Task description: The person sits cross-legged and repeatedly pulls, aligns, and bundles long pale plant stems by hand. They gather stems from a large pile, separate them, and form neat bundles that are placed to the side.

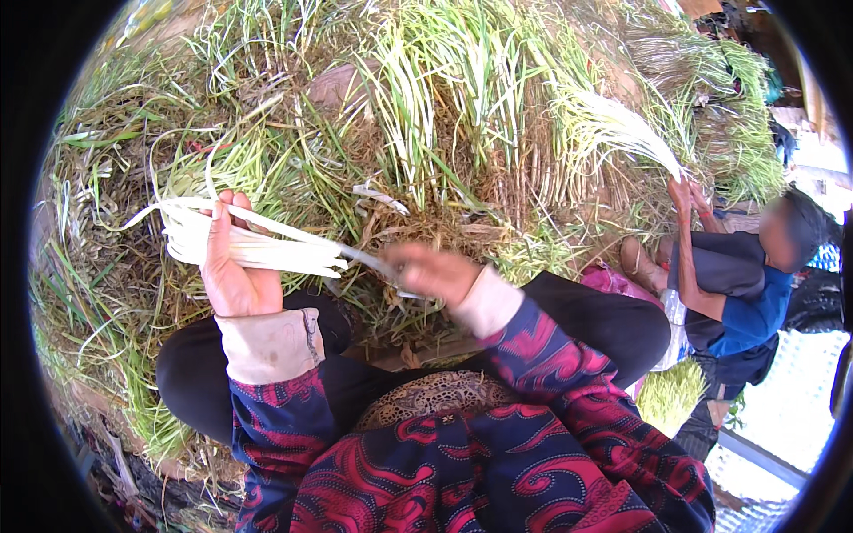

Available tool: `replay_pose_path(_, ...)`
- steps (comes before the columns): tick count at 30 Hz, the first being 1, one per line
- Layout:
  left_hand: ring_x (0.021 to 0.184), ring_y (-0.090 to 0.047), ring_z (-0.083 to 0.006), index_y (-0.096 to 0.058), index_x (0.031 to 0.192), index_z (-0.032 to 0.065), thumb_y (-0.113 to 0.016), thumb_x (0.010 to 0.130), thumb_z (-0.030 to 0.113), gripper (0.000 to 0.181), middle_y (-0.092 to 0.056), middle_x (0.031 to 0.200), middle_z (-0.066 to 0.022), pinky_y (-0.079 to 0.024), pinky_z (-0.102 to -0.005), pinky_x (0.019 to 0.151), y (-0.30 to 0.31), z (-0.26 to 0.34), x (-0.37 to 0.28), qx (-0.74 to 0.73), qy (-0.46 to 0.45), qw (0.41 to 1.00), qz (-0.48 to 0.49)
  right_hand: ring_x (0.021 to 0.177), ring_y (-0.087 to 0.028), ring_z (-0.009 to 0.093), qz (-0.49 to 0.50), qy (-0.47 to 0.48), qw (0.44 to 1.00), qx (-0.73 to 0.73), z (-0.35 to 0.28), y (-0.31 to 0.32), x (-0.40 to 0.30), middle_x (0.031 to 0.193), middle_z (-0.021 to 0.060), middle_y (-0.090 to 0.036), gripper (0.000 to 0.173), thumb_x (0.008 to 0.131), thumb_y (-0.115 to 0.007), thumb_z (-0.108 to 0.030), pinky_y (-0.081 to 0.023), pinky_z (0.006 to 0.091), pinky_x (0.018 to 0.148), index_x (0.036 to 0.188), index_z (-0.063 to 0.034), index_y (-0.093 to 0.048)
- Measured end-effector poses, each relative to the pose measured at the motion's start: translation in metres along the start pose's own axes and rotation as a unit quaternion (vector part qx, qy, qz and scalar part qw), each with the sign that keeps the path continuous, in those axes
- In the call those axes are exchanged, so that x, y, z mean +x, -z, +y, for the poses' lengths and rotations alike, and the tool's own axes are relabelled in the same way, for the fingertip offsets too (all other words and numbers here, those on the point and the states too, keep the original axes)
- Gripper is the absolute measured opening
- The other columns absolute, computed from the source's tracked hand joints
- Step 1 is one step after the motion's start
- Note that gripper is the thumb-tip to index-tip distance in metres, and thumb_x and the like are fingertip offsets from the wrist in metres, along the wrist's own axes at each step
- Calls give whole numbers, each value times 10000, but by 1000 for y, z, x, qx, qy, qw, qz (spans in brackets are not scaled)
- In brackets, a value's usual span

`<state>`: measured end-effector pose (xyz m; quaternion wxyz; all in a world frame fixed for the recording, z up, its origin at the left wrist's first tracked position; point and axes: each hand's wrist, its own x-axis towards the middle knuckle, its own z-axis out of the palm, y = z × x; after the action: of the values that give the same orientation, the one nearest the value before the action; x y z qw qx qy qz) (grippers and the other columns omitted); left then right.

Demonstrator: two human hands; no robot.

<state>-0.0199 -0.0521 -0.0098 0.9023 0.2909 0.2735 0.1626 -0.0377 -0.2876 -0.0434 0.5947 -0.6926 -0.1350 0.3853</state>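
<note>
My left hand [234,266] holds a bundle of pale, leek-like stalks [293,253], its thumb across them. Their cut-looking white ends point right, and the long leaves [223,173] trail off to the upper left. To the right of these ends is my right hand [433,270], blurred by motion. It grips what looks like a knife, whose thin grey blade [366,258] reaches to the tip of one stalk. The knife's handle is hidden in my fingers. Under both hands lies a litter of roots and trimmed leaves [373,313].
Rows of rooted green stalks [466,113] stand beyond my hands. At the right a seated co-worker [740,286] holds up another pale bunch [620,130]. A pink sack [616,283] lies beside my knee. Heaps of leaves [133,280] spread at the left.
</note>
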Motion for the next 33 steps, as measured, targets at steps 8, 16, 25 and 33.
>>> replay_pose_path(8, 984, -443, -191, -409, 1063, 39, -513, 777, 127, 316, -479, 1066, -93, -344, -304, 858, -4, 4, -5, 36, -21, 999, 12, 453, -376, 47, 60, -61, 943, 320, 4, -23, -40, 574, -23, -455, 165, 800, -485, -192, -292, 181, 402, 890, -54, -499)
replay_pose_path(16, 781, -529, -188, -508, 715, 55, -597, 652, -45, 148, -551, 812, -120, -410, -272, 714, 7, -74, -52, 105, 118, 982, -106, 522, -462, 157, 269, -1, 955, -126, -19, -2, -12, 633, 54, -478, 130, 794, -471, -204, -387, 274, 473, 871, -99, -461)
replay_pose_path(25, 585, -517, -131, -488, 890, 56, -596, 672, 16, 247, -547, 734, -62, -448, -220, 527, -29, -59, -38, 124, 78, 979, -144, 793, -541, 262, 55, -99, 968, -223, 54, 21, 18, 827, 126, -566, 211, 739, -485, -213, -414, 344, 725, 897, -77, -521)
replay_pose_path(33, 521, -464, -96, -472, 978, 70, -569, 727, 81, 269, -537, 759, -42, -389, -197, 465, -15, -87, -43, 113, 343, 932, -40, 922, -512, 224, 373, -116, 919, -52, 124, 116, 73, 991, 131, -540, 251, 763, -458, -131, -371, 283, 816, 987, -31, -506)
